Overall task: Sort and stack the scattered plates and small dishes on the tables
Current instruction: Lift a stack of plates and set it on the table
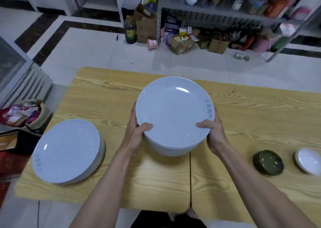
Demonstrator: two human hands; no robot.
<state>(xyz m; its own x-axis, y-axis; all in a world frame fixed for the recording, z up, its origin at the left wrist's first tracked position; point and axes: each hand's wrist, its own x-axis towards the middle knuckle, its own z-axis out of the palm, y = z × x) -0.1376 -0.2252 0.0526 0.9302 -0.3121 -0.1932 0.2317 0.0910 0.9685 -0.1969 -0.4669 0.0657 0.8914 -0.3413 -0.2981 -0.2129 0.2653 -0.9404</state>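
While both hands, left [139, 132] & right [211, 129], grip the held plate stack [173, 116] above bench [243, 116] centre, keep it level, thumbs on rim, then lower squarely onto left plate stack [67, 151].

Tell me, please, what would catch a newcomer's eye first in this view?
The stack of white plates held mid-frame over the wooden tables, left hand and right hand gripping its sides. Next, a second plate stack lying at the left.
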